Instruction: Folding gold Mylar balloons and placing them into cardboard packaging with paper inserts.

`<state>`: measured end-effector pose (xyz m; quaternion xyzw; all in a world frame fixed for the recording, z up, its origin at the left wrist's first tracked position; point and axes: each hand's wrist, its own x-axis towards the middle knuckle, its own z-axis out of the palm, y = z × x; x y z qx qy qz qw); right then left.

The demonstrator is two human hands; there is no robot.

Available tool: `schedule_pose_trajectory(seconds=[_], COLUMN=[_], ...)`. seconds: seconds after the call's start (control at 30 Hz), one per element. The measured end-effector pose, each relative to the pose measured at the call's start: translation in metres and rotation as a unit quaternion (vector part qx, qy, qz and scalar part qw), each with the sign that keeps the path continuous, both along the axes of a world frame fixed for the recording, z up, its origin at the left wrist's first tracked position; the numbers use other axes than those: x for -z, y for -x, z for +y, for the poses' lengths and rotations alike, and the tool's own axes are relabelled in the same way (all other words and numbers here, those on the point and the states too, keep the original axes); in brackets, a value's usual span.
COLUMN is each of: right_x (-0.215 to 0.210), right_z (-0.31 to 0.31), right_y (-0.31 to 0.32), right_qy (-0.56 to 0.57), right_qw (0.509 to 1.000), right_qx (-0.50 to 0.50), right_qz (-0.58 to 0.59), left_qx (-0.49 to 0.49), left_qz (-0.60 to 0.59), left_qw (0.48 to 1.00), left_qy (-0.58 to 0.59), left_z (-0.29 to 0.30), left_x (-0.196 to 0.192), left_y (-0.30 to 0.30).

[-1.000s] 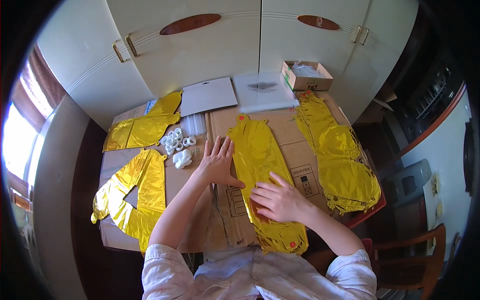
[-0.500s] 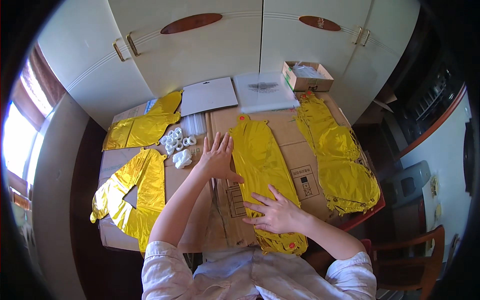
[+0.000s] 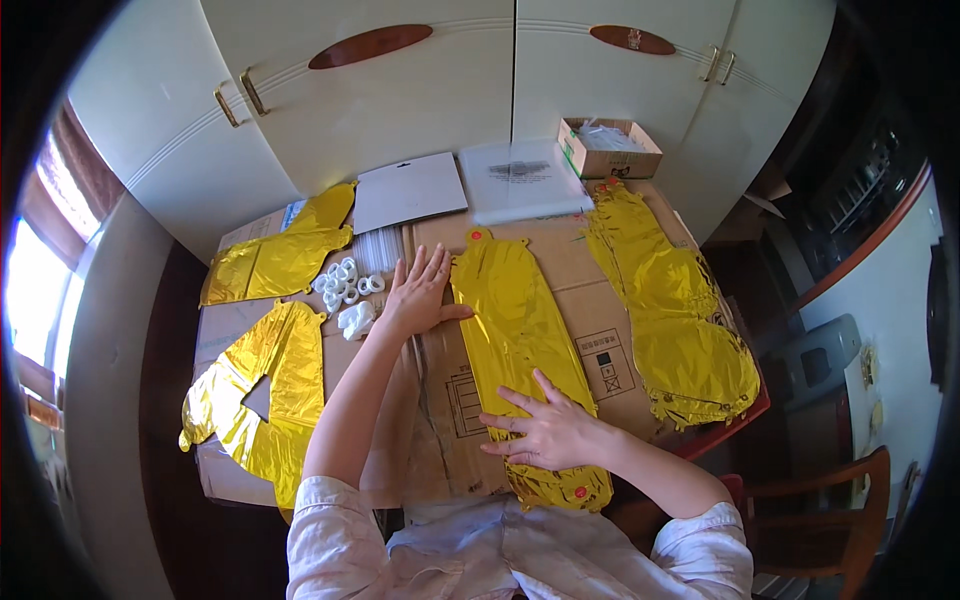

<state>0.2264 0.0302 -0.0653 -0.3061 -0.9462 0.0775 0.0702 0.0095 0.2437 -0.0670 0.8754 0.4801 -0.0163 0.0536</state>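
A long, flat gold foil balloon (image 3: pixel 525 335) lies on the cardboard in front of me, with a red dot at each end. My right hand (image 3: pixel 550 430) rests on its near part, fingers spread flat. Along its left edge, toward the far end, my left hand (image 3: pixel 418 292) is stretched out, the thumb touching the foil and the other fingers over the cardboard. Neither hand grips anything. Just left of my left hand are a crumpled white bundle (image 3: pixel 356 321) and several white ribbon rolls (image 3: pixel 340 284).
More flat gold foil balloons flank the work area: a stack (image 3: pixel 690 350) at right, one with a triangular hole (image 3: pixel 300 370) at near left, another (image 3: pixel 275 262) behind it. At the back are a grey-white sheet (image 3: pixel 412 192), clear plastic bags (image 3: pixel 525 180) and an open carton (image 3: pixel 612 160).
My left hand has slid farther away along the balloon's left edge. My right hand has stayed nearly in place on the near part.
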Motion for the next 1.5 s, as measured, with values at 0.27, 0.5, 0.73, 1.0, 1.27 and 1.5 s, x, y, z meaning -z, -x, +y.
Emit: schedule_pose_trajectory(seconds=[0.27, 0.5, 0.73, 1.0, 1.27, 1.5], right_x=[-0.001, 0.001, -0.003, -0.007, -0.008, -0.001], right_z=[0.001, 0.002, 0.001, -0.006, -0.028, -0.05], right_y=[-0.002, -0.003, -0.005, -0.001, 0.005, 0.007], right_qy=[0.001, 0.024, 0.012, -0.032, -0.038, -0.02], right_qw=[1.0, 1.0, 1.0, 0.998, 0.979, 0.963], right_qx=[-0.011, -0.013, -0.011, 0.022, 0.169, 0.242], right_qz=[0.01, -0.002, 0.021, 0.038, 0.105, 0.118], left_qx=[-0.037, -0.095, -0.083, -0.013, 0.06, 0.12], left_qz=[-0.013, -0.014, -0.056, 0.004, -0.023, -0.05], left_qw=[0.999, 0.99, 0.968, 0.983, 0.998, 0.991], left_qy=[-0.027, -0.099, -0.229, -0.181, -0.016, 0.022], left_z=[0.001, 0.008, 0.023, 0.111, 0.175, 0.191], left_x=[0.006, -0.001, 0.006, -0.012, -0.026, -0.04], left_y=[-0.001, -0.008, -0.012, 0.016, 0.052, 0.063])
